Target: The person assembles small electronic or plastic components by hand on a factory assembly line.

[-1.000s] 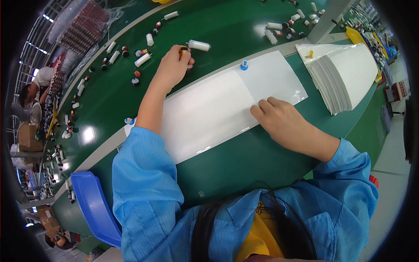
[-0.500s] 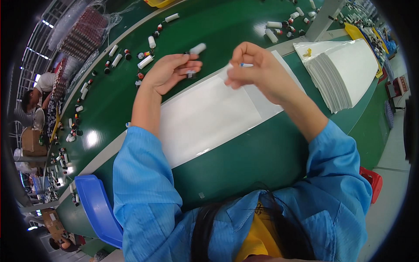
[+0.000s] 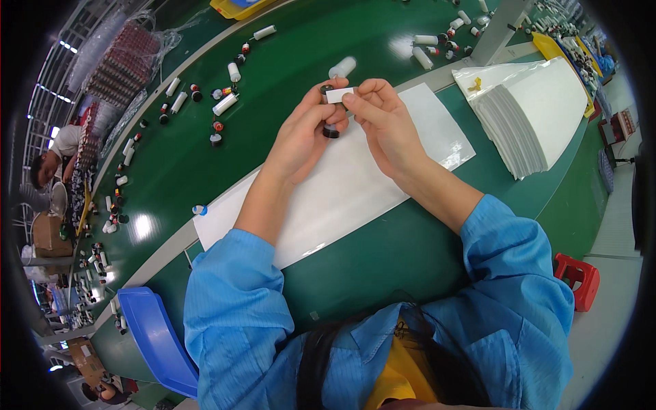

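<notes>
Left hand [image 3: 304, 137] and right hand [image 3: 386, 119] had come together over the far edge of the white sheet [image 3: 342, 198], almost fingertip to fingertip. From where I stood, the left looked curled around two things at once: the dark neck end of a white bottle [image 3: 342, 67], gripped so that its body stuck out past the fingertips, and a dark round piece [image 3: 331, 131] tucked lower toward the palm. The right was narrowed to a pinch, its thumb laid on the right end of a small white label [image 3: 337, 96]. That label lay to the left of the right thumb, on the near side of the bottle, its long axis running nearly sideways with the right end a little higher, while the bottle's long axis slanted away and to the right; of the two hands, the right was nearer the label and the left nearer the bottle. Whether label and bottle touched, I could not tell. Half a second earlier the right hand had hung apart, above the sheet, its pinch blurred, and the bottle had sat farther left; now the gap between the hands was nearly gone, with the stack of sheets [image 3: 526, 116] well off to the right
</notes>
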Demonstrator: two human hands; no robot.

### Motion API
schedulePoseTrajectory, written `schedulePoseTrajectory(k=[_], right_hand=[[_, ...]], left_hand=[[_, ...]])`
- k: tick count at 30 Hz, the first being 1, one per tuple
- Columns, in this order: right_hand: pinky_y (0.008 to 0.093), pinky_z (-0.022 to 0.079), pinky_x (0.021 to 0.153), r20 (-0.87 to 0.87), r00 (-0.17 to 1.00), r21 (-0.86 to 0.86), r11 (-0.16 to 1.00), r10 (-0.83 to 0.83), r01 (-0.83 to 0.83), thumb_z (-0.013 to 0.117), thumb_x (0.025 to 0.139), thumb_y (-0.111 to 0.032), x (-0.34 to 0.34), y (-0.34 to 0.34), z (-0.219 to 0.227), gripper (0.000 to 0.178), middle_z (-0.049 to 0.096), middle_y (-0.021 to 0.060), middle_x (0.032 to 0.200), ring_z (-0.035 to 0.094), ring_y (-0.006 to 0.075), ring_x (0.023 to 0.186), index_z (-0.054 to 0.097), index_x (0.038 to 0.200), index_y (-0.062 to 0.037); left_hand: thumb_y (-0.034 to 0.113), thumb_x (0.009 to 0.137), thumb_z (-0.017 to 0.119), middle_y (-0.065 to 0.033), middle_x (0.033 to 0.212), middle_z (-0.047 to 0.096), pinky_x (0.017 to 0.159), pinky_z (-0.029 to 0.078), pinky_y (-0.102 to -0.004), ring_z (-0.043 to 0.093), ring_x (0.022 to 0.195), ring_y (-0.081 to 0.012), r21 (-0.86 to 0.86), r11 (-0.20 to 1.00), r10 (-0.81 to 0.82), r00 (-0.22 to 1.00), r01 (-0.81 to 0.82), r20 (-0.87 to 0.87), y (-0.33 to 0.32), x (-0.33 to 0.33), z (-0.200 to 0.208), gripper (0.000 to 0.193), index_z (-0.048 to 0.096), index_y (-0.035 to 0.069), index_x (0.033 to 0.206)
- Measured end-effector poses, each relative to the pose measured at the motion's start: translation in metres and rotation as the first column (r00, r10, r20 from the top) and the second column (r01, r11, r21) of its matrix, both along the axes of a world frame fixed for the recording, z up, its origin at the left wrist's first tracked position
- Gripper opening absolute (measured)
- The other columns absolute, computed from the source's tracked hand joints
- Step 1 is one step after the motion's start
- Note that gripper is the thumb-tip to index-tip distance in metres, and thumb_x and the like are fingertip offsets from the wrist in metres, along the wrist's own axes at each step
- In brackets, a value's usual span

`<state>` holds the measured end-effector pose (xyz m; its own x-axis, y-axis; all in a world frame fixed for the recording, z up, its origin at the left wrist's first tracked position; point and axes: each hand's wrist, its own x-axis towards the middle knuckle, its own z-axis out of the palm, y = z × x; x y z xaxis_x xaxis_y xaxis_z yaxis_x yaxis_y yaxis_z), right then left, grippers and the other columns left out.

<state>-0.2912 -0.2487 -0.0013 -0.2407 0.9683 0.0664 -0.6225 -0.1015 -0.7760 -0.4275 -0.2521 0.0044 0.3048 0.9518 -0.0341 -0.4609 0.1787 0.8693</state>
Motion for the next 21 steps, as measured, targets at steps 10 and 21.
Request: schedulePoseTrajectory(k=[10, 21], right_hand=[[0.0299, 0.039, 0.083, 0.154, 0.987, -0.027, 0.999, 0.037, -0.033, 0.065, 0.078, -0.011, -0.024, 0.002, -0.013, 0.022, 0.06, 0.0066, 0.095, 0.054, 0.013, 0.089, 0.051, 0.094, -0.0054], [0.0286, 0.047, 0.075, 0.454, 0.883, 0.115, 0.975, 0.12, -0.191, 0.069, 0.073, -0.008, -0.026, 0.01, 0.001, 0.044, 0.059, 0.0065, 0.092, 0.058, 0.0159, 0.085, 0.051, 0.113, -0.0039]], left_hand=[[0.036, 0.095, 0.031, 0.004, 0.059, 0.025, 0.069, 0.035, -0.0272, 0.03, 0.058, -0.0099, 0.094, 0.989, -0.12, 0.991, 0.114, 0.058, -0.009, -0.027, -0.018, 0.042, 0.046, 0.002, 0.115], [0.036, 0.092, 0.039, -0.0139, 0.086, 0.062, 0.078, 0.045, -0.0341, 0.06, 0.083, -0.0263, 0.415, 0.896, 0.315, 0.432, 0.158, -0.845, -0.016, -0.085, -0.012, 0.043, 0.061, -0.001, 0.097]])
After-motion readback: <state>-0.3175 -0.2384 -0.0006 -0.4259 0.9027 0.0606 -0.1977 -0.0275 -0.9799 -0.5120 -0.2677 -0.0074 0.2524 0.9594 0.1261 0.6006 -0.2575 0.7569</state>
